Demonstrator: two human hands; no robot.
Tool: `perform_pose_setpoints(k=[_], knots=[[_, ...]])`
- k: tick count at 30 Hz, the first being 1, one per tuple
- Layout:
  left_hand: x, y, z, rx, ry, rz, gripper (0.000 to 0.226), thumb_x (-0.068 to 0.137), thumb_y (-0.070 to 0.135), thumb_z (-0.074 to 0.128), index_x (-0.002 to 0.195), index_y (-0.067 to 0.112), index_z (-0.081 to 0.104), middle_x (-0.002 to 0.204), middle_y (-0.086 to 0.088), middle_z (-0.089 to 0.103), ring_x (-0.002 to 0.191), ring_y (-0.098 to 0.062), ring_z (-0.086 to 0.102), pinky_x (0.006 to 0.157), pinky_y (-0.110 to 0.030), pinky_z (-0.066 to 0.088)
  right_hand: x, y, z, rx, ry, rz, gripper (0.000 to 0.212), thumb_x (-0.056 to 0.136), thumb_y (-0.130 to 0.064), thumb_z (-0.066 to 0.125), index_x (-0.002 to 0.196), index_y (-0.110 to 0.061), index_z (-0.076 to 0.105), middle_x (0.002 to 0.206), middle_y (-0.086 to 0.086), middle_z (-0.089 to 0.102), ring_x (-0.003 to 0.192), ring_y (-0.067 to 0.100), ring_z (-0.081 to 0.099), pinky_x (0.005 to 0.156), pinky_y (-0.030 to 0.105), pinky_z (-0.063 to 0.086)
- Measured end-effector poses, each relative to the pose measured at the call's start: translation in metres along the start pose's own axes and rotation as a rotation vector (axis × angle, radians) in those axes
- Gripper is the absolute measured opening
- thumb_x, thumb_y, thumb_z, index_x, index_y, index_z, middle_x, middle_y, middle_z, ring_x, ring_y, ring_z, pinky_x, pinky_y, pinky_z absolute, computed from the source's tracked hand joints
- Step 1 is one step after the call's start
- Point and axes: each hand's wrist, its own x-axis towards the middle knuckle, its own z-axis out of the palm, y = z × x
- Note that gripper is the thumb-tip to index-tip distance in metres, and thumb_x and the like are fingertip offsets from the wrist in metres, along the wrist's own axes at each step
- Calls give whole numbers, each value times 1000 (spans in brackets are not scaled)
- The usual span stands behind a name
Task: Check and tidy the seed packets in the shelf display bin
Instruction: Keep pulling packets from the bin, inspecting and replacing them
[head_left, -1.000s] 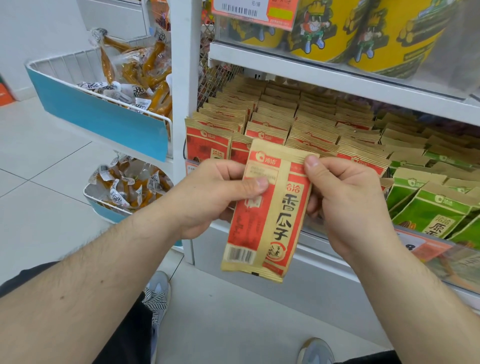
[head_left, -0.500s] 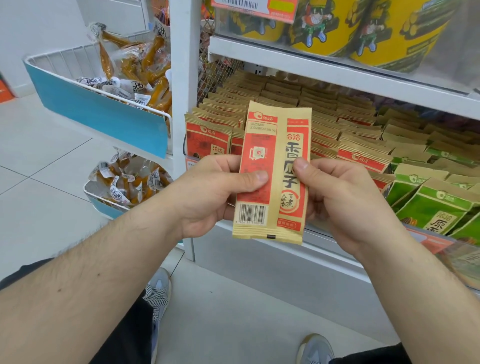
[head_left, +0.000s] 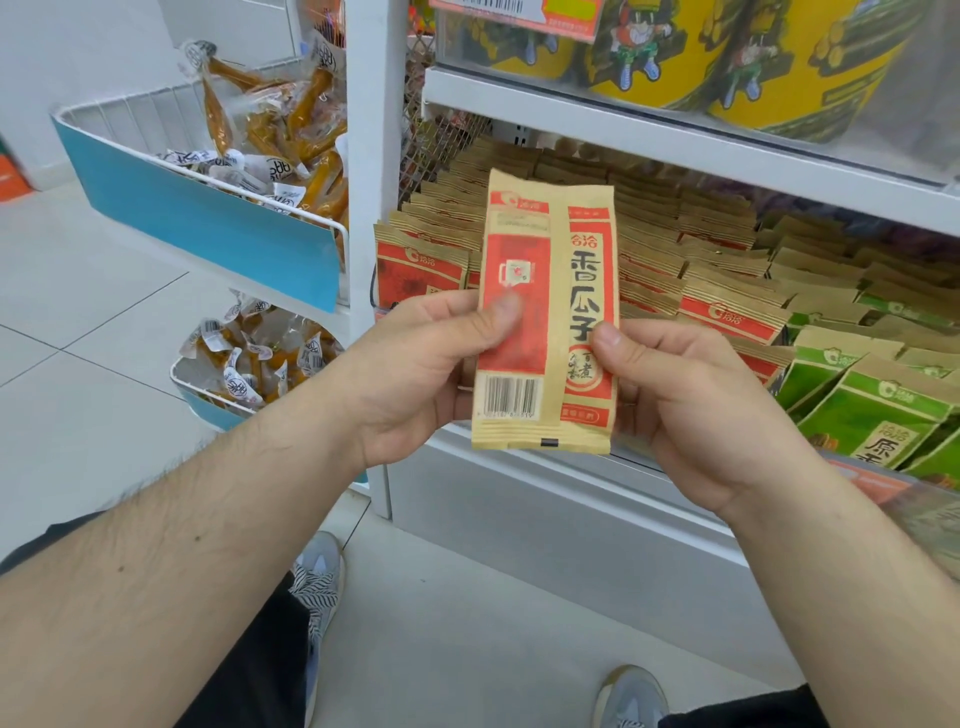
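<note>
Both forearms reach forward, left hand (head_left: 415, 364) and right hand (head_left: 691, 400) pinching with thumbs on top.

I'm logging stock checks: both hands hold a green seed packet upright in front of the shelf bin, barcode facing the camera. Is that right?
Not quite: the held packet is red and tan, not green. The head view shows the left hand and right hand holding it upright, barcode visible; the green packets sit in the bin.

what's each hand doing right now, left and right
Left hand: holding the red seed packet, thumb pressed on its front.
Right hand: holding the same packet by its right edge, thumb on front, fingers behind.
</note>
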Motion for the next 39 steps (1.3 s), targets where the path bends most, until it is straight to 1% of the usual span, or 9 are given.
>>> perform_pose_setpoints(k=[3, 10, 13, 17, 21, 27, 30, 35, 39], knots=[[4, 0, -1, -49, 54, 6, 70, 78, 64, 36, 107, 11, 70, 94, -7, 73, 87, -23, 68, 76, -39, 56, 0, 3, 11, 340, 60, 58, 34, 94, -27, 50, 84, -8, 76, 76, 7, 73, 63, 17, 68, 55, 32, 57], [4, -4, -5, 117, 1, 60, 46, 81, 37, 58, 117, 8, 64, 95, -2, 71, 92, -15, 66, 97, -44, 46, 1, 13, 29, 769, -211, 305, 38, 70, -19, 57, 98, 4, 69, 64, 8, 51, 47, 14, 41, 45, 21, 32], [2, -7, -2, 96, -92, 11, 55, 82, 34, 58, 125, 1, 58, 105, -13, 67, 91, -20, 65, 87, -35, 52, 3, 24, 29, 932, -390, 334, 33, 90, -25, 48, 97, -1, 68, 70, 9, 56, 53, 16, 47, 52, 23, 35], [1, -9, 1, -6, -94, 50, 37, 82, 25, 63, 113, 5, 63, 83, -17, 70, 54, -27, 60, 52, -30, 49, 2, 24, 28, 592, -444, 327, 37, 76, -37, 68, 95, -5, 72, 85, 17, 68, 66, 26, 64, 62, 31, 52], [3, -6, -1, -9, 15, 41, 46, 77, 17, 74, 120, 6, 63, 112, -20, 70, 94, -35, 68, 83, -47, 55, 8, 21, 14, 278, -67, 262, 31, 82, -26, 61, 105, -8, 72, 104, 17, 72, 91, 31, 71, 81, 45, 57], [2, -6, 0, 93, 28, 36, 40, 69, 15, 72, 109, 12, 67, 101, -12, 75, 82, -23, 73, 63, -31, 59, 10, 12, 4, 199, 227, 125, 51, 101, -47, 38, 93, -12, 74, 103, 21, 71, 99, 44, 63, 95, 63, 44], [1, -7, 2, 150, 22, 58, 32, 77, 5, 71, 108, 12, 68, 99, -12, 75, 80, -23, 73, 62, -30, 59, 5, 8, 9, 66, 203, 24, 52, 95, -57, 42, 92, -17, 75, 95, 13, 75, 92, 36, 71, 83, 54, 56], [-2, 0, 7, 333, -17, 131, 22, 81, 16, 70, 103, 20, 70, 97, -6, 75, 87, -17, 73, 70, -28, 59, -2, -3, 0, -52, 195, -91, 9, 83, -21, 67, 84, -12, 70, 79, 15, 74, 68, 34, 72, 57, 49, 60], [13, 13, -7, 745, 380, 492, 15, 90, 38, 63, 101, 28, 67, 96, 13, 66, 94, -8, 62, 79, -25, 50, -5, -21, -11, 58, 265, -256, 8, 75, -23, 65, 76, -14, 67, 63, 2, 71, 48, 13, 64, 42, 23, 49]])
